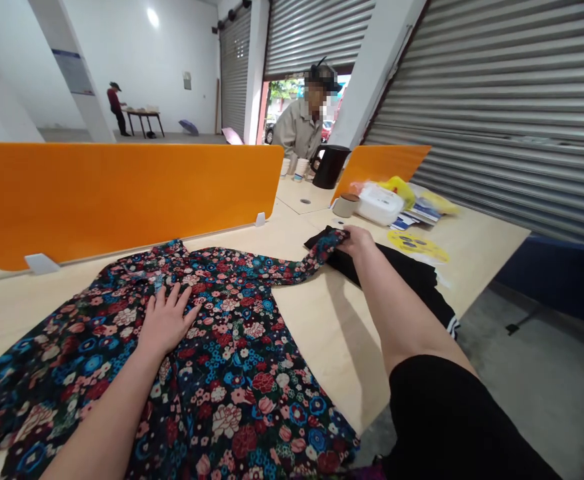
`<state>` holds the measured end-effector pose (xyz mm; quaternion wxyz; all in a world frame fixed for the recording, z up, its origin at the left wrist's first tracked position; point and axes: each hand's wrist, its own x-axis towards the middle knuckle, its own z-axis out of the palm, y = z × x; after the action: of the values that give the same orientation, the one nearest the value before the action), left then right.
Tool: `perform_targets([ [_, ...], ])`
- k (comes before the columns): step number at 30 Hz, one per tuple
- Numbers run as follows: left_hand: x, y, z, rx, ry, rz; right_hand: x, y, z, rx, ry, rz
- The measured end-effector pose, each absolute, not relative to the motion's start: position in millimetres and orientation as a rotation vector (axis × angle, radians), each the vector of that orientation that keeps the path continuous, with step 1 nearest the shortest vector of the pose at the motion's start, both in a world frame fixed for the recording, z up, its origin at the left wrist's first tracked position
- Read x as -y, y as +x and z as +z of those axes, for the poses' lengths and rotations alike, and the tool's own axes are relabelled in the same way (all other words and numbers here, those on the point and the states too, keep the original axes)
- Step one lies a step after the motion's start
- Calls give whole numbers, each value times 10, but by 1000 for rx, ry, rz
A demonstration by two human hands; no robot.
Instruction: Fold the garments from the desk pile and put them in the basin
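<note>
A dark floral long-sleeved garment, patterned in red, pink and blue, lies spread over the pale wooden table. My left hand rests flat on its upper middle, fingers spread. At the right, my right hand grips the cuff end of one sleeve, which stretches out to the side. Beneath that hand and forearm lies a black folded cloth with white stripes at its near end. The collar points toward the orange divider, and the near hem hangs to the table's front edge.
An orange divider runs along the far side. A black pitcher, paper cups, a mug, a white plastic box and a yellow fan-like sheet stand or lie at the back right. One person is beyond the table.
</note>
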<state>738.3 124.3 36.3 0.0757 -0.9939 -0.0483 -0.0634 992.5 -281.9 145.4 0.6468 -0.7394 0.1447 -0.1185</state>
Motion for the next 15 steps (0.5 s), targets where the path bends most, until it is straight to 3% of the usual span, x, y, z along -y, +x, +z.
perform_targets([
  [7, -1231, 7397, 327, 199, -3023, -249, 1338, 9225, 1913, 372, -1257, 198],
  [11, -1198, 7365, 385, 223, -3089, -291, 632, 8775, 1768, 555, -1233, 481],
  [15, -1192, 7314, 431, 156, -3244, -49, 428, 8785, 1484, 363, -1305, 420],
])
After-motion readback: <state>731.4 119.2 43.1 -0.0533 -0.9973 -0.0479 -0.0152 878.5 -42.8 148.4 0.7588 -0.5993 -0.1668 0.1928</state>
